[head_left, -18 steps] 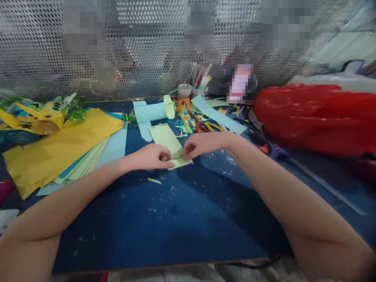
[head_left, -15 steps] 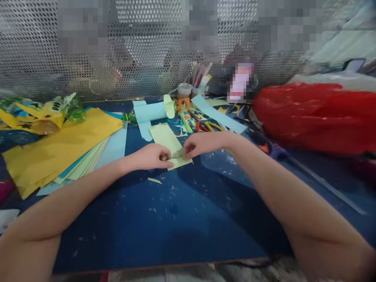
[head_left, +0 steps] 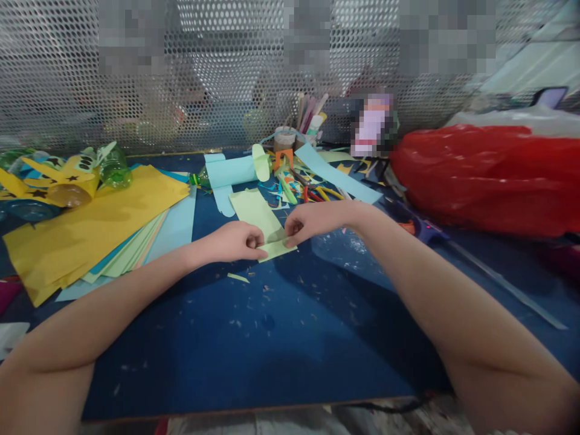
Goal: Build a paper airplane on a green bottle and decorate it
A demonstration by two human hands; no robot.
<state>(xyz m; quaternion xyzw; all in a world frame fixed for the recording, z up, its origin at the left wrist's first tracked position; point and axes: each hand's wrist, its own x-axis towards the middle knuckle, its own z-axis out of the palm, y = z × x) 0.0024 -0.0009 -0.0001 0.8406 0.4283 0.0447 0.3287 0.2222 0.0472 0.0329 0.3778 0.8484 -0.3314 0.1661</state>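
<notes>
A strip of light green paper (head_left: 257,211) lies on the blue table, its near end bent into a narrow fold. My left hand (head_left: 238,240) pinches the fold's left side between thumb and fingers. On the right side of the same fold, my right hand (head_left: 308,222) is closed on the paper. Just beyond the strip rests a green bottle wrapped in light blue paper (head_left: 233,173), with paper wings and a pale green piece at one end. A small green paper scrap (head_left: 238,278) lies nearer to me.
Yellow sheets (head_left: 104,220) and coloured papers are stacked at left, near a yellow paper craft (head_left: 75,184). Scissors and scraps lie beyond my right hand, beside a light blue strip (head_left: 338,174). A glue gun (head_left: 426,231) and red plastic bag (head_left: 484,178) sit at right.
Both hands stay nearly in place, pinching the fold of the green paper. The view has shifted very slightly; nothing else has visibly moved.
</notes>
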